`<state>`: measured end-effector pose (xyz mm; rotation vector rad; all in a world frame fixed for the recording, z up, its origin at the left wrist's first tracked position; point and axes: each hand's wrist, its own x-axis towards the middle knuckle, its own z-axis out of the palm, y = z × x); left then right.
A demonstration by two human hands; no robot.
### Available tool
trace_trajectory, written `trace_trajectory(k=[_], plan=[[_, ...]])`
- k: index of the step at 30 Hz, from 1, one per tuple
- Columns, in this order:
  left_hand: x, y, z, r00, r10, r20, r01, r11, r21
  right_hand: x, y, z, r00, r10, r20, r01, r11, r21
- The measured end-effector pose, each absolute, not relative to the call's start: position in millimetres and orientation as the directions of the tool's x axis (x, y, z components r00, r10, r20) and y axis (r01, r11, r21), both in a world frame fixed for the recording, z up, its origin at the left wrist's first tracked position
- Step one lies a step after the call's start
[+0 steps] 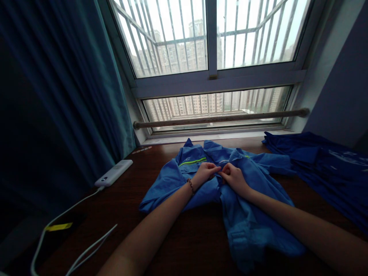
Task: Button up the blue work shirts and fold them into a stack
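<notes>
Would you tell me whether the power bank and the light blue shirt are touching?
Apart; the head view shows bare wood between the power bank and the light blue shirt.

- Left hand (204, 173) and right hand (234, 179) pinch the front of a light-blue work shirt (178, 184), fingertips close together.
- Dark-blue garment (324, 161), right of the shirt.
- White power bank (115, 172) with plugged-in cable (69, 209), beside the curtain (83, 84).

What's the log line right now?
left hand: fingers pinching blue garment | right hand: same, close beside | garment: lying on wooden surface | white device: left side | darker cloth: right side
</notes>
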<state>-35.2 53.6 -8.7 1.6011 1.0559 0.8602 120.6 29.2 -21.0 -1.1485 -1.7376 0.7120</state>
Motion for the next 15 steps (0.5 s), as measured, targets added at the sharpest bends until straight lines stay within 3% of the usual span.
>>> trace_trajectory(k=[8, 12, 15], plan=[[-31, 54, -1, 0.356, 0.932, 0.067, 0.294, -0.179, 0.939, 123, 28, -14, -0.212, 0.892, 0.4, 0.407, 0.453, -0.793], [-43, 48, 34, 0.457, 0.887, 0.065, 0.459, -0.298, 0.837, 141, 52, -6, 0.086, 0.946, 0.313, 0.127, 0.301, -0.945], [-64, 42, 57, 0.589, 0.807, -0.049, 0.68, -0.462, 0.569, 165, 84, -4, 0.364, 0.902, 0.232, -0.1, 0.286, -0.953]])
